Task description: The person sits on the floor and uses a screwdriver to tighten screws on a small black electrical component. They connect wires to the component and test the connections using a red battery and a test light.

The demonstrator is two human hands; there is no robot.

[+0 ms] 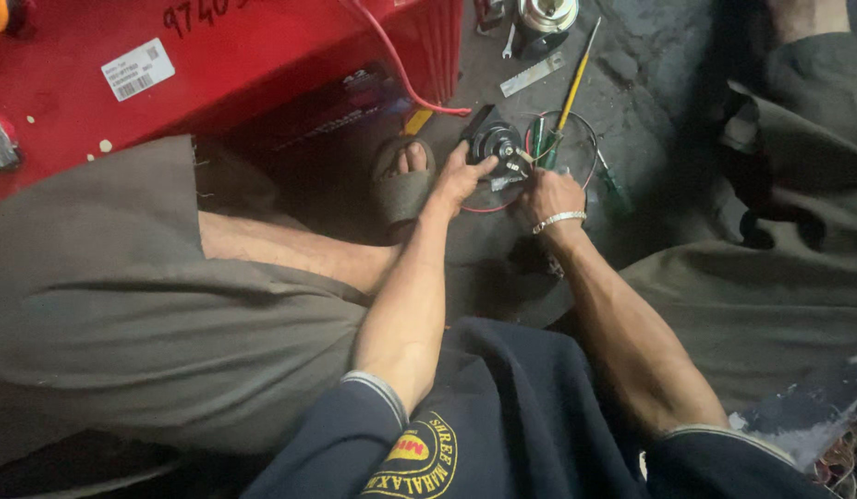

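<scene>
A small round black part (pixel 491 140) with metal terminals lies on the dark floor in front of me. My left hand (pixel 458 177) grips its near side, thumb across its face. Just to the right, my right hand (pixel 550 196), with a metal bracelet on the wrist, is closed around a green-handled tool (pixel 546 148) whose tip meets the part's terminals. A loop of thin red and dark wire (pixel 590 139) runs around the part and under my right hand.
A big red case (pixel 234 65) with a white sticker fills the upper left. My sandalled foot (pixel 402 180) rests left of the part. A yellow-handled screwdriver (pixel 574 85), a flat metal strip (pixel 532 76) and a round metal piece (pixel 545 20) lie beyond. Another person's clothed leg (pixel 798 157) sits at right.
</scene>
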